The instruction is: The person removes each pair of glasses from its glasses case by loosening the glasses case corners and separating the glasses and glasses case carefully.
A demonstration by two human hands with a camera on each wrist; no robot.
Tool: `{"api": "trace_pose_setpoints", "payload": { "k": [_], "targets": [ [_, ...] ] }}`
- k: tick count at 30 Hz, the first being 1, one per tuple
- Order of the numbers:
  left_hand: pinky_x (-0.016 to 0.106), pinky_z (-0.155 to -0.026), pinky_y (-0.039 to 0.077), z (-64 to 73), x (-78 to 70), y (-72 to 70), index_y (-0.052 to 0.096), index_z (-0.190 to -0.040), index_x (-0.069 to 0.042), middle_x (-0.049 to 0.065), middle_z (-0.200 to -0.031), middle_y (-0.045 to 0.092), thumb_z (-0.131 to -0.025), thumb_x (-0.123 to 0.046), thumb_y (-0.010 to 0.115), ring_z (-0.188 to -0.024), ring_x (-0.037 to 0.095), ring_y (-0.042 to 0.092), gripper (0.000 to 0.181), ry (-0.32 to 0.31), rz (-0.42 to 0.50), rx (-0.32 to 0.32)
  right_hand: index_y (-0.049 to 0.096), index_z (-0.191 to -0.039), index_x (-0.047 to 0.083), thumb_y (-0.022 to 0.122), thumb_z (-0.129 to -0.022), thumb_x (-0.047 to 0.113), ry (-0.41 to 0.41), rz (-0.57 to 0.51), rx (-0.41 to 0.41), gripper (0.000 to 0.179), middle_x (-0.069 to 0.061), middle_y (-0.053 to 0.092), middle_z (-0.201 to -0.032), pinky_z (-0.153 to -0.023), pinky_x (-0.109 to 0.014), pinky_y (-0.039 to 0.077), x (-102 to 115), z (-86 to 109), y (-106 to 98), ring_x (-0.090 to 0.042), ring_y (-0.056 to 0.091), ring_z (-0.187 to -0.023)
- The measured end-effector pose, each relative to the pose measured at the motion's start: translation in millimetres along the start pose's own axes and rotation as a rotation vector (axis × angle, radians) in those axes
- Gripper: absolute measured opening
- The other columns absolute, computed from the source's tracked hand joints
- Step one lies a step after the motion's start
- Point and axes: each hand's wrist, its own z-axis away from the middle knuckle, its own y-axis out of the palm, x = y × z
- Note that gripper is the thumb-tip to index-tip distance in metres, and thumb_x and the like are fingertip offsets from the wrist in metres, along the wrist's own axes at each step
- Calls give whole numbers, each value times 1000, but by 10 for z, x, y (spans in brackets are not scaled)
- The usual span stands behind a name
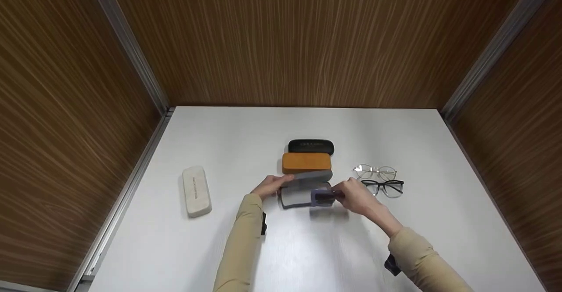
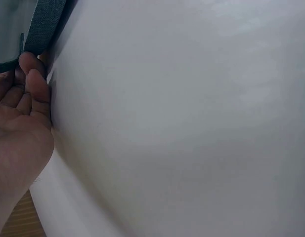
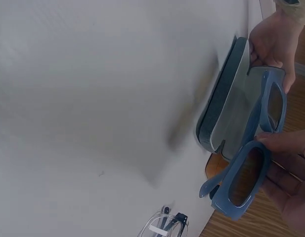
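Observation:
A grey-blue glasses case (image 1: 293, 196) lies with its lid up near the middle of the table, its pale inside showing. My left hand (image 1: 268, 187) grips its left end, the thumb by the raised lid; in the left wrist view the curled fingers (image 2: 37, 88) meet the case's edge. Over the case's right part, my right hand (image 1: 358, 199) pinches a pair of blue-framed sunglasses (image 1: 324, 198) by the middle of the frame. The right wrist view shows the dark lenses (image 3: 246, 177) and the temples extending toward the open case (image 3: 226, 101).
Directly behind stand an orange glasses case (image 1: 306, 163) and a black one (image 1: 311, 146), both closed. Thin-framed glasses (image 1: 387, 173) and black-framed glasses (image 1: 392, 189) lie to the right. A white case (image 1: 196, 191) sits at the left. Wood-patterned panels (image 1: 298, 41) enclose the table.

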Motion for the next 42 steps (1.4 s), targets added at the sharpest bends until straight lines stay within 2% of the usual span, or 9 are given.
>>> {"api": "trace_pose_setpoints", "payload": {
  "k": [3, 7, 10, 15, 21, 26, 31, 36, 42],
  "targets": [
    [35, -97, 44, 8, -3, 6, 59, -140, -5, 9, -144, 54, -88, -63, 62, -115, 19, 50, 78, -2, -8, -5, 73, -73, 6, 71, -76, -9, 21, -24, 13, 15, 0, 66, -62, -50, -21, 37, -45, 54, -37, -6, 40, -56],
    [44, -113, 41, 32, -14, 13, 54, -144, -3, 12, -152, 50, -86, -66, 63, -134, 25, 49, 87, -24, -4, -16, 72, -73, 5, 71, -76, -9, 55, -34, 31, 14, 2, 63, -61, -50, -20, 35, -103, 119, -108, -6, 40, -56],
    [47, -119, 37, 53, -23, 17, 49, -147, -1, 13, -155, 47, -85, -68, 64, -141, 29, 45, 92, -38, 7, -29, 73, -75, 4, 71, -77, -9, 72, -45, 46, 13, 1, 62, -61, -51, -20, 36, -149, 160, -182, -6, 41, -56],
    [46, -117, 38, 89, -53, 27, 51, -145, -1, 12, -156, 47, -87, -67, 61, -141, 28, 45, 88, -18, -11, -29, 69, -71, 7, 73, -77, -9, 35, -17, 36, 17, 4, 61, -61, -53, -21, 36, -251, 251, -297, -4, 41, -58],
    [43, -110, 42, 8, -15, 8, 57, -142, -3, 10, -153, 50, -86, -66, 61, -133, 24, 49, 84, 0, -26, -11, 64, -66, 11, 76, -73, -9, -17, 32, -20, 24, 7, 56, -59, -55, -22, 34, -381, 386, -378, -4, 38, -60],
    [41, -110, 42, 37, -34, 14, 55, -143, -3, 9, -151, 52, -85, -68, 62, -129, 23, 50, 87, -12, -28, -18, 68, -71, 9, 73, -72, -11, 41, -14, 12, 20, 6, 59, -61, -54, -21, 34, -490, 499, -443, -4, 40, -58],
    [39, -106, 41, 95, -74, 37, 54, -144, -2, 9, -147, 53, -87, -67, 59, -123, 22, 49, 86, -7, -35, -29, 62, -66, 9, 71, -73, -11, 109, -37, 61, 24, 9, 53, -58, -51, -20, 32, -595, 575, -480, -3, 39, -56],
    [42, -112, 40, 132, -83, 55, 48, -147, 1, 12, -150, 51, -87, -67, 60, -131, 25, 49, 91, -16, -29, -47, 61, -65, 9, 71, -73, -11, 127, -25, 69, 25, 7, 55, -59, -51, -21, 33, -684, 645, -501, -4, 40, -56],
    [45, -117, 37, 147, -86, 56, 44, -149, 2, 15, -155, 46, -88, -66, 60, -138, 30, 45, 93, -27, -18, -53, 67, -69, 8, 71, -74, -11, 186, -26, 99, 20, 4, 64, -64, -53, -21, 37, -804, 736, -483, -7, 44, -59]
  ]
}}
